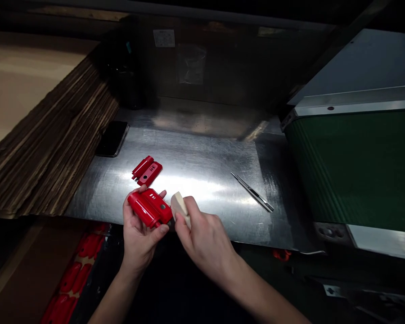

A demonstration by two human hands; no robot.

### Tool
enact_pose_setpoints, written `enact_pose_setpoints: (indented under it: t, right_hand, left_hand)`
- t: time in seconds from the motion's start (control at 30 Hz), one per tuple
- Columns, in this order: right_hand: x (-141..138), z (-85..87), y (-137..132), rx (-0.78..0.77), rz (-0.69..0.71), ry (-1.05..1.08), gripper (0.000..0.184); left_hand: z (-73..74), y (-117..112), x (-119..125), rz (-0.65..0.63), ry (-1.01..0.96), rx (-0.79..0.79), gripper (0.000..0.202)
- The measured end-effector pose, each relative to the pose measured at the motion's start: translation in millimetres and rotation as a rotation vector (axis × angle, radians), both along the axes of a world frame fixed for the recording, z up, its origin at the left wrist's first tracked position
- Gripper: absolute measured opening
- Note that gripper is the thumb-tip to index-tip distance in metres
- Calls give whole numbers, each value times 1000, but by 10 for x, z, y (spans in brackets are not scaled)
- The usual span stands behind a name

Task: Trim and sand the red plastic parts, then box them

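Metal bench (202, 150): phone (113, 139), red part (150, 173), tool (253, 192)

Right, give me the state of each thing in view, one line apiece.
Held red plastic part: gripped in the left hand
Cream block: gripped in the right hand
Loose red plastic part: lying on the metal table
Slim metal tool: lying on the metal table, unheld
Smartphone: lying down, no lit screen showing
Cardboard stack: piled in layers
Green conveyor belt: running or stopped, cannot tell
Metal table: scuffed, reflecting light

Two red plastic parts (144, 209) are at the bench (199, 155). There is one pale block (179, 204), one smartphone (113, 138) and one metal tool (252, 192).
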State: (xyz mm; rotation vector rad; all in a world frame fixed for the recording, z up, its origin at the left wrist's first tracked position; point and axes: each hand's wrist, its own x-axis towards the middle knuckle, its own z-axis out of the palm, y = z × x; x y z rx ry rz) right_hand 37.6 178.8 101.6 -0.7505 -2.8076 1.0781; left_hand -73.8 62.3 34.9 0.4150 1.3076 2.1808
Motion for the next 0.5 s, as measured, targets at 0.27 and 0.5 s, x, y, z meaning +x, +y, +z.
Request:
enact_pose_setpoints:
  t: [0.27,0.5]
  right_hand:
    - [-43,14,0,-29,47,-18,21]
    - [-69,59,-17,-17,73,-36,19]
  left_hand:
    - [19,-45,-63,22,21,-29,85]
    - [17,-82,-79,6,2,-10,83]
